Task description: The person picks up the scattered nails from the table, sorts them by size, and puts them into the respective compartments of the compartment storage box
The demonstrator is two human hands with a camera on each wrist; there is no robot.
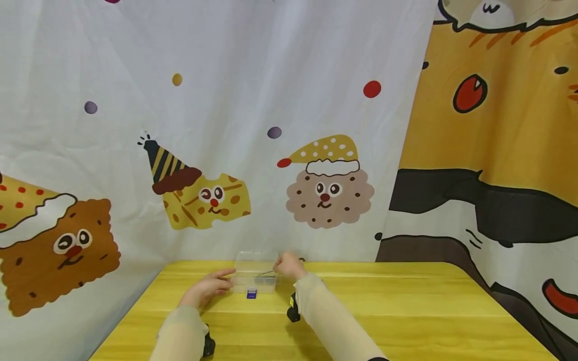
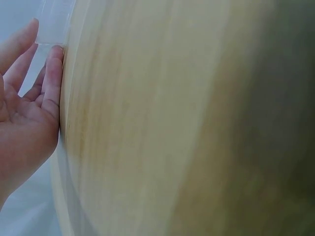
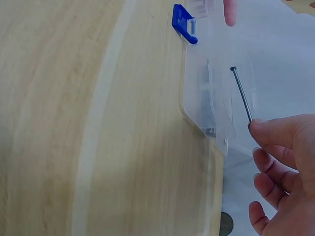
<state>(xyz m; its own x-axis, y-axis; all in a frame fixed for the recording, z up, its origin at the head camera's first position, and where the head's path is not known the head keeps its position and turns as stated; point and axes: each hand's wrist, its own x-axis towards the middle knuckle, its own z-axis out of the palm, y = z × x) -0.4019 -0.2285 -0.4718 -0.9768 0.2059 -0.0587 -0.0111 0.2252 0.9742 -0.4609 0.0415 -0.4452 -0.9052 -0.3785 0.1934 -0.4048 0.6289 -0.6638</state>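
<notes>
A clear plastic box (image 1: 244, 289) with a blue latch (image 1: 251, 294) on its front stands on the table, its transparent lid (image 1: 253, 261) raised at the back. Over the box's right part, my right hand (image 1: 290, 264) pinches a thin metal rod with a small head (image 3: 241, 93) between thumb and finger, the head pointing toward the box. The other fingers of that hand are loosely bent. My left hand (image 1: 209, 289) rests at the box's left end, fingers extended and touching it. Some grey content shows through the wall, too unclear to name.
The wooden table (image 1: 406, 301) reaches back to a white hanging cloth (image 1: 226, 100) with cartoon prints. A small round dark thing (image 3: 226, 223) lies beyond the box's right end. Black wrist devices (image 1: 293, 310) are strapped under both sleeves.
</notes>
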